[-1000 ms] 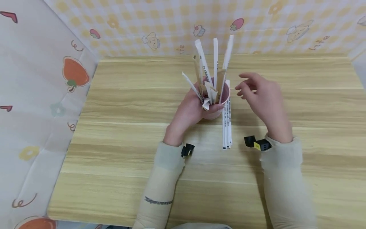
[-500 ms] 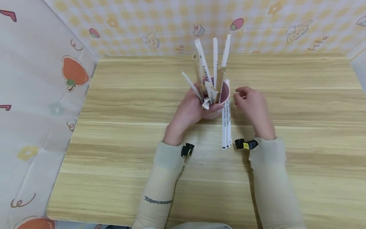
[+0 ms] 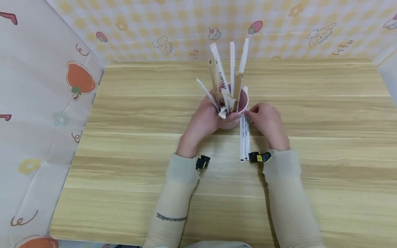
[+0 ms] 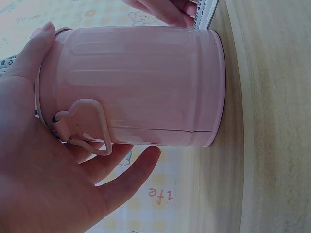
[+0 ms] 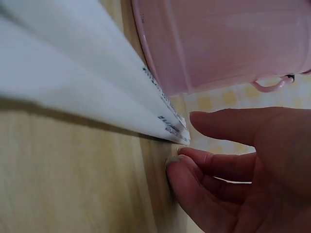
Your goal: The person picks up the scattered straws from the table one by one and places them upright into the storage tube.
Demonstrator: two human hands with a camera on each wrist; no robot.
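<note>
My left hand point(image 3: 203, 119) grips a small pink metal bucket point(image 4: 136, 87) near its rim, thumb on the rim side and fingers around the wall. Several paper-wrapped straws point(image 3: 219, 62), white and brown, stick up out of the bucket at different angles. A few more white wrapped straws point(image 3: 243, 144) lie side by side on the table, just right of the bucket. Beside them is my right hand point(image 3: 267, 120), its thumb and fingers curved and apart. In the right wrist view, the ends of the lying straws point(image 5: 177, 128) are close to its fingertips, with nothing pinched between them.
The wood-grain table point(image 3: 133, 165) runs up to a yellow checked backdrop point(image 3: 186, 27) behind the bucket. A white printed sheet point(image 3: 34, 103) hangs on the left. Each wrist wears a small black camera point(image 3: 203, 162).
My right hand has moved left and toward me, from right of the bucket to the lying straws. My left hand and the bucket have stayed in place.
</note>
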